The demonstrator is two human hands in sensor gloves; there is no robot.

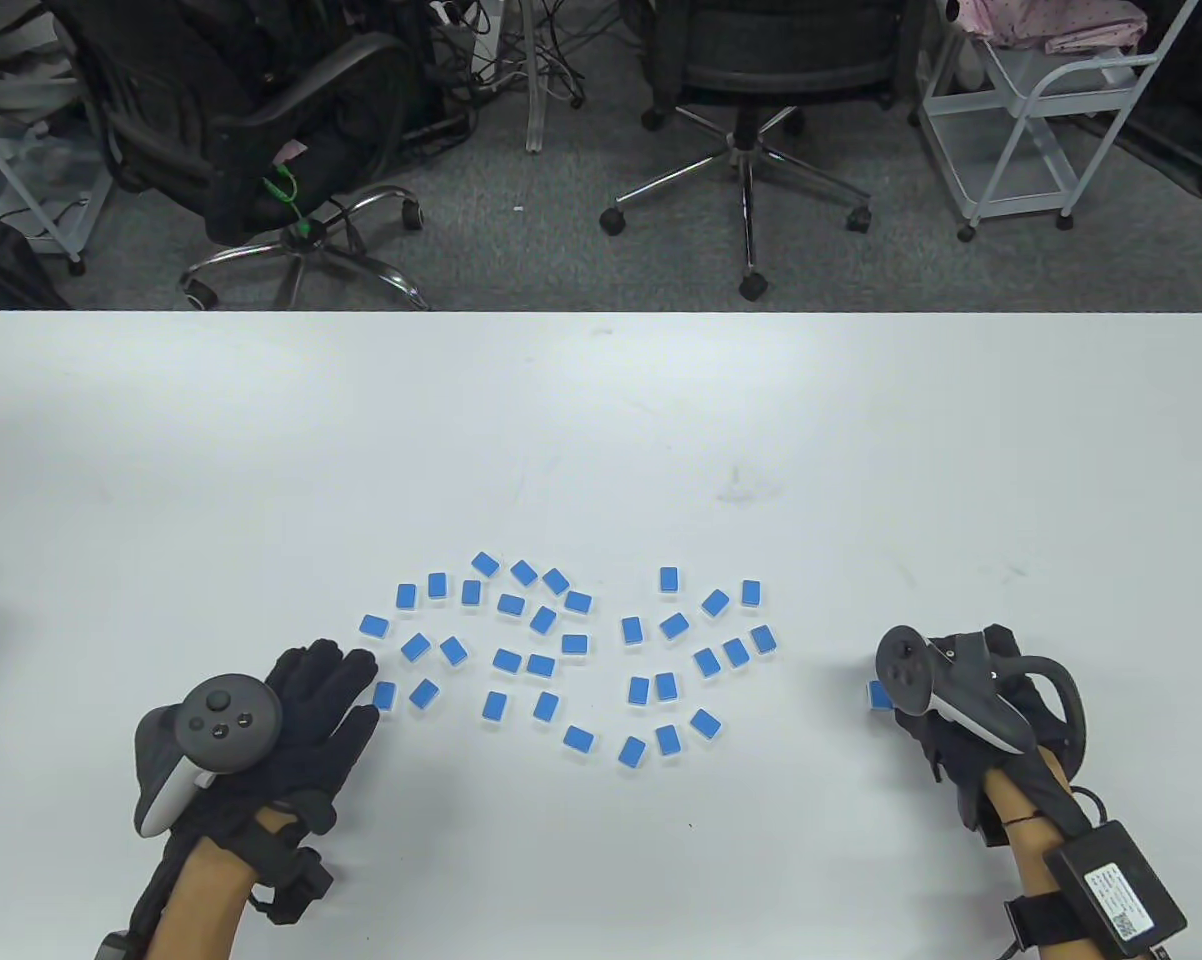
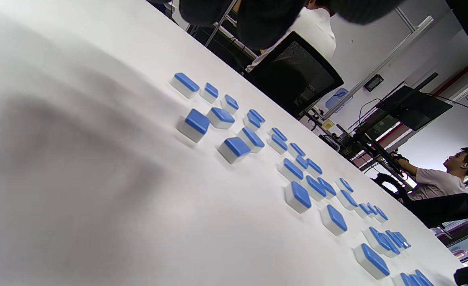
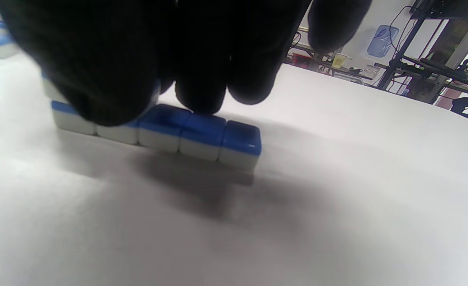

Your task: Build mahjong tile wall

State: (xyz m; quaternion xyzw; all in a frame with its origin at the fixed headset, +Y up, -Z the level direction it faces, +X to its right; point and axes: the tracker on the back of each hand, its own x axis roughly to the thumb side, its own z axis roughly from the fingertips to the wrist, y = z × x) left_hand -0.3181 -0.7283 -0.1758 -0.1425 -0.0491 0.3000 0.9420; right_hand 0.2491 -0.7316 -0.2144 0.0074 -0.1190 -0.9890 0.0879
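Several blue-backed mahjong tiles lie scattered flat on the white table. My left hand lies flat with straight fingers at the left edge of the scatter, beside a loose tile. In the left wrist view the same tiles stretch away and only my fingertips show. My right hand is curled to the right of the scatter, with a tile peeking out. In the right wrist view a short row of tiles stands side by side. Fingertips touch its top, and my hand covers an upper tile at its left end.
Two office chairs and a white rack stand past the table's far edge. A person sits at a desk in the background of the left wrist view.
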